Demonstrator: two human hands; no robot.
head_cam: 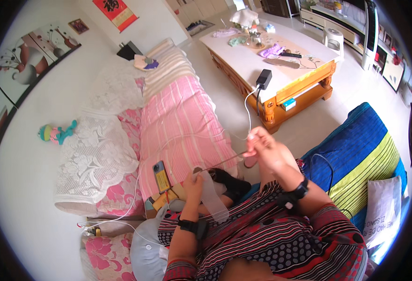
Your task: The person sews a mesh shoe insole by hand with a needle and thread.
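My left hand (193, 188) holds the upper end of a translucent white mesh-like strip (213, 196), which hangs down over my lap. A small brown patch shows at its top edge, too small to identify. Pinched in the fingers of my right hand (265, 149) is a thin brown cord (228, 161), drawn out straight between both hands. My right hand is raised higher, to the right of the strip. Below the cord is a foot in a black sock (232, 181). A striped, dotted dress (262, 228) covers my lap.
A pink striped sofa cover (181, 119) bears a phone (161, 176) on a cable. A black power adapter (264, 79) rests on the wooden coffee table's corner, near an insole (281, 63) and a glass pot (257, 40). Right is a blue-green covered seat (360, 151) with a pillow (383, 210).
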